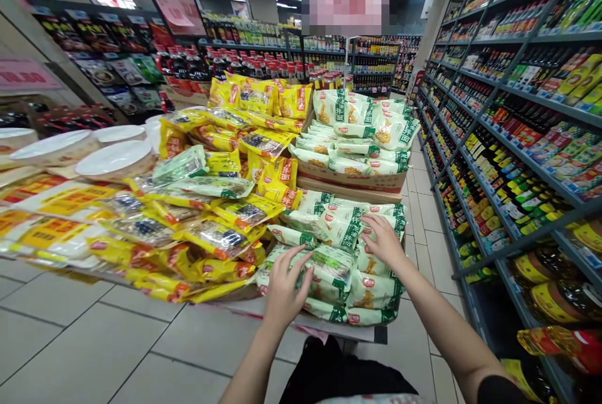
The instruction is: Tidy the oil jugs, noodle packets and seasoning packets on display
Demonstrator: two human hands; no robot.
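Observation:
Green-and-white noodle packets (332, 222) fill the near box in front of me. My left hand (288, 281) rests at the near left of these packets, its fingers spread and touching the ones beneath. On the right side of the same pile is my right hand (383, 241), fingers stretched out over the packets. Nothing shows gripped in either hand. Yellow noodle packets (226, 228) lie heaped to the left. Two green packets (211, 186) are lying on top of that yellow heap.
Behind the near box stands another cardboard box (352, 180) of green packets. White bowls (113, 159) sit at the left. A tall shelf of bottles (512, 140) runs along the right, beyond a strip of tiled floor (430, 222). Red-capped bottles (188, 65) stand farther back.

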